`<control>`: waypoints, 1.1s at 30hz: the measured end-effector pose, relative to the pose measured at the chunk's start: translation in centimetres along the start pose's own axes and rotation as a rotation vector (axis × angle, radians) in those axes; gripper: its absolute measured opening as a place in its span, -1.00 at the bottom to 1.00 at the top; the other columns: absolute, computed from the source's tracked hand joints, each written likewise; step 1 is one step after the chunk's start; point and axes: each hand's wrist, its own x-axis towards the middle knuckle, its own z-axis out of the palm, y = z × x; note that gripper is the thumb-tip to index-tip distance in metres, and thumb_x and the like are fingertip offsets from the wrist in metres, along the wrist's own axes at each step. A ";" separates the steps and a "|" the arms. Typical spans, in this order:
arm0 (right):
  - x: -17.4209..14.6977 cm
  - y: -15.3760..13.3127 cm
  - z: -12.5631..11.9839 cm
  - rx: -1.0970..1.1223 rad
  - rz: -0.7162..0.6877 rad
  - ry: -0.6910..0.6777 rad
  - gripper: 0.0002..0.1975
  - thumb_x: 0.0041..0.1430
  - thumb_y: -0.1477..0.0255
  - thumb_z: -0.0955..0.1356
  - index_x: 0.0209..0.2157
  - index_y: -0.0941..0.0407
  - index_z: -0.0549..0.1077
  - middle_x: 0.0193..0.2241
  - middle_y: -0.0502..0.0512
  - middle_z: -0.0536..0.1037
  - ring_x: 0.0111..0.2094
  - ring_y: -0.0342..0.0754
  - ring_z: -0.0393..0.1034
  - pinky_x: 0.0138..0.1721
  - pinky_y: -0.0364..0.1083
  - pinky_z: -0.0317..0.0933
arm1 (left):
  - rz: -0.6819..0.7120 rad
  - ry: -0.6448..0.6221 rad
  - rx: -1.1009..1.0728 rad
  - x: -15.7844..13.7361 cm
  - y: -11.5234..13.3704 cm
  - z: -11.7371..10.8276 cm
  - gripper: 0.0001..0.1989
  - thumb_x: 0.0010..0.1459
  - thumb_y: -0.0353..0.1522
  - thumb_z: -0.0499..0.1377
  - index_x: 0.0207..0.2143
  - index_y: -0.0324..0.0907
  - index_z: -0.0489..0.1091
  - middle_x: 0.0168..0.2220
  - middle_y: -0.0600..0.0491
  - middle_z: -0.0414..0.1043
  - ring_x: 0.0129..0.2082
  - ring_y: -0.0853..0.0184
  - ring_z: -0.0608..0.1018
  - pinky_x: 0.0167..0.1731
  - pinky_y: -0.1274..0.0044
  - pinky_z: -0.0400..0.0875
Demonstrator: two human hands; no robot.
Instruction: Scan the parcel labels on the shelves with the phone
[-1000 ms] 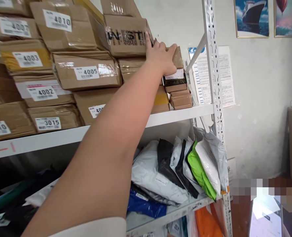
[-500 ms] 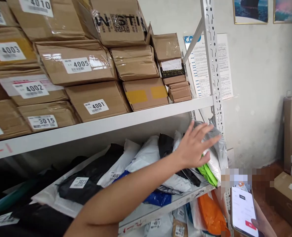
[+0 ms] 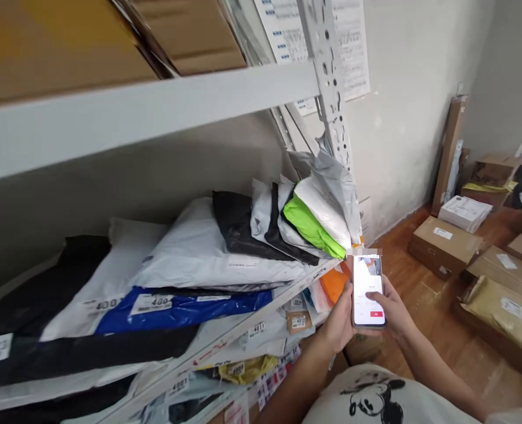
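You've got the phone up just beside the R end of the rack, screen facing you. Your L hand is closed round its L edge, fingers mostly hidden behind. Your R hand wraps the other edge, also closed on it, w/ the thumb over mid-screen; can't tell if it's pressing. Neither hand has a parcel.

Progress, as far as I can judge: the shelf side looks settled for now. The green bag, white bag and grey bag lean together at its R end, nr the phone; no readable no. on any of the 3. The blue bag has a label, last digit unclear. Lower down, the 4011 tag and 4012 tag read OK.

Phone side looks mid-entry: the red btn nr the btm shows clear of your thumb, so that bit's prob. not finished. Screen text's too small to read. Cardboard boxes w/ white labels sit on the floor to your R; can't tell if they've been dealt with.
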 end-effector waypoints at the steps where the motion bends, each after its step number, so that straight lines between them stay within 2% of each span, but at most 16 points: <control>1: 0.1 0.4 -0.3 -0.013 0.004 0.026 -0.63 -0.14 0.39 0.53 -0.22 0.01 0.50 -0.41 -0.02 0.66 -0.46 0.06 0.51 -0.42 -0.05 0.35 | 0.001 0.002 -0.038 -0.1 -0.5 -0.1 -0.13 0.13 0.20 0.16 0.40 0.15 0.04 0.24 -0.09 0.38 0.14 -0.06 0.50 0.00 0.11 0.49; 4: 0.2 1.6 -0.9 -0.047 0.010 0.070 -0.64 -0.09 0.32 0.52 -0.19 -0.01 0.49 -0.36 -0.02 0.67 -0.41 0.07 0.50 -0.39 -0.04 0.35 | 0.020 0.033 -0.076 -0.5 -1.3 -0.5 -0.11 0.13 0.16 0.20 0.42 0.22 -0.03 0.27 -0.03 0.36 0.15 -0.03 0.49 0.01 0.13 0.50; 9: 0.2 3.0 -1.0 -0.119 0.012 0.106 -0.63 -0.12 0.39 0.50 -0.19 0.00 0.50 -0.31 -0.01 0.67 -0.35 0.08 0.48 -0.35 -0.04 0.34 | 0.020 -0.007 -0.092 -1.0 -2.3 -1.1 -0.10 0.11 0.16 0.21 0.41 0.15 0.01 0.29 -0.05 0.34 0.15 -0.05 0.48 0.00 0.13 0.51; 14: 0.2 3.7 -0.9 -0.175 0.012 0.098 -0.63 -0.11 0.33 0.51 -0.19 -0.01 0.49 -0.31 -0.01 0.65 -0.33 0.07 0.47 -0.33 -0.04 0.33 | -0.036 -0.017 -0.072 -1.2 -2.3 -1.9 -0.05 0.04 0.22 0.23 0.39 0.16 0.04 0.26 -0.07 0.37 0.11 -0.06 0.52 -0.05 0.13 0.55; 19: 0.0 3.8 -1.6 -0.215 -0.012 -0.011 -0.66 -0.01 0.30 0.43 -0.13 -0.01 0.49 -0.17 0.00 0.64 -0.20 0.12 0.46 -0.19 0.00 0.32 | -0.026 0.012 -0.107 -1.7 -2.3 -2.9 -0.10 0.10 0.13 0.25 0.40 0.22 -0.02 0.25 -0.04 0.38 0.06 -0.03 0.55 -0.16 0.16 0.61; 24: 0.3 3.4 -2.9 -0.268 -0.028 -0.175 -0.55 -0.06 0.39 0.37 -0.05 0.02 0.49 -0.12 0.01 0.61 -0.02 0.17 0.41 0.00 0.04 0.27 | 0.003 -0.044 -0.174 -2.1 -2.8 -3.3 -0.13 0.14 0.08 0.24 0.41 0.24 -0.05 0.25 -0.05 0.38 0.03 -0.02 0.57 -0.22 0.21 0.64; 29: 0.2 3.2 -3.5 -0.320 -0.009 -0.312 -0.47 -0.05 0.44 0.34 0.05 0.01 0.43 -0.13 0.02 0.60 -0.14 0.14 0.44 -0.11 0.06 0.35 | 0.033 -0.090 -0.230 -2.0 -3.8 -4.0 -0.04 0.08 0.02 0.31 0.42 0.26 -0.12 0.29 -0.03 0.33 0.05 -0.02 0.55 -0.18 0.19 0.62; 33: 0.1 3.7 -3.2 -0.366 -0.044 -0.338 -0.44 0.10 0.37 0.42 0.16 -0.01 0.32 -0.01 0.08 0.54 -0.05 0.14 0.42 -0.03 0.08 0.35 | 0.076 -0.079 -0.240 -2.0 -4.4 -4.4 -0.10 0.14 -0.13 0.28 0.42 0.28 -0.14 0.31 0.00 0.31 0.05 0.01 0.55 -0.12 0.18 0.60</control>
